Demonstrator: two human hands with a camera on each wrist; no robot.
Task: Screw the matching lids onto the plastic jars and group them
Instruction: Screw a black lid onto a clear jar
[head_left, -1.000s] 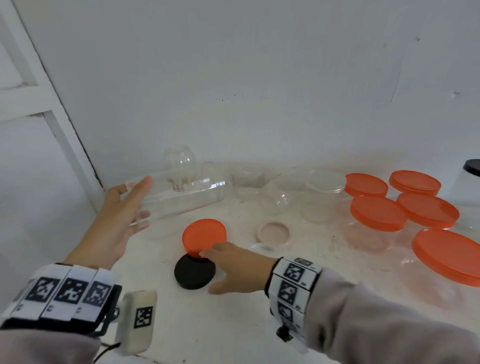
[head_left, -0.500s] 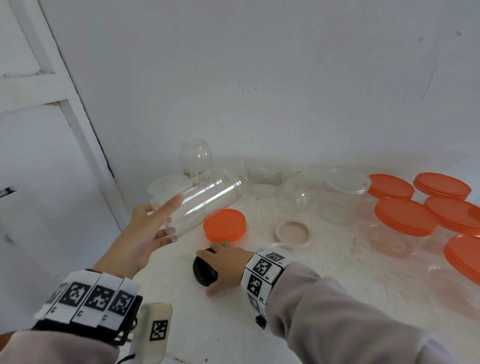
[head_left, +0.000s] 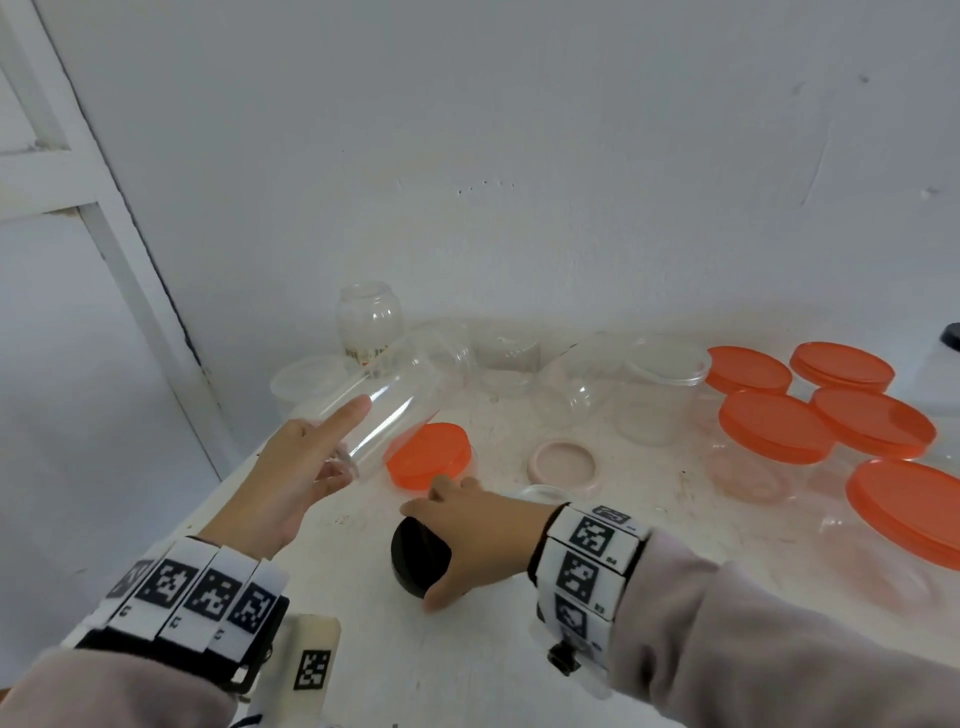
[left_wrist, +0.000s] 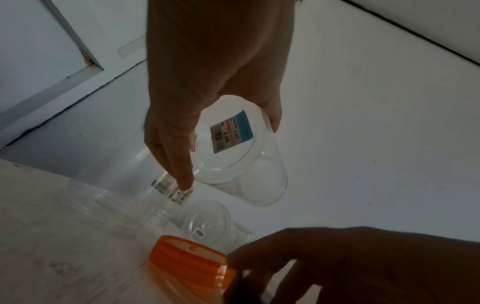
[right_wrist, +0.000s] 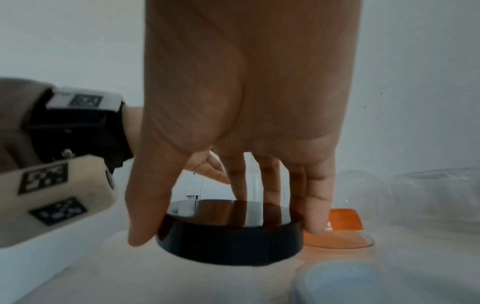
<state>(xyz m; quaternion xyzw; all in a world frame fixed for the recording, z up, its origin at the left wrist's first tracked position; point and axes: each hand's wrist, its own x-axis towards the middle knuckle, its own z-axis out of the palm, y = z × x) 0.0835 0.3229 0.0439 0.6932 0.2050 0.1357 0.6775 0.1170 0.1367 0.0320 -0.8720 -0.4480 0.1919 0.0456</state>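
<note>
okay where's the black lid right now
In the head view the black lid sits near the table's front edge, left of centre, gripped by the right hand, just in front of the small orange lid.

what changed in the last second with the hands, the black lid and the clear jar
The right hand slid off the small orange lid and now grips the black lid by its rim, tipped off the table. The left hand tilted the clear jar it holds, mouth higher. The orange lid, pink lid and orange-lidded jars stayed put.
</note>
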